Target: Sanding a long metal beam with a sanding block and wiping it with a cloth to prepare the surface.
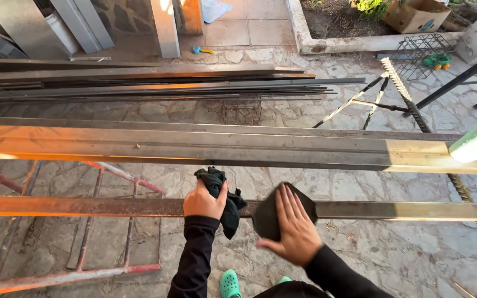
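Down low in the head view, both black-sleeved arms are reaching forward to a long rusty steel bar [84, 207] that is lying crosswise in front of the person. The left hand [204, 200] is curling tight around a bunched dark rag [222, 198], fingers closed, pressing it against the bar. The right hand [292, 225] is lying flat with its fingers spread wide, palm down on a dark sanding sheet [269, 218] that is covering the same bar just beside the rag. Two hands, one rag and one sheet are showing. Beyond, a wider steel channel [222, 144] is running parallel, and a pile of metal rods [150, 88] is resting on the stone floor [404, 243]. Green clogs [229, 283] are peeking out below.
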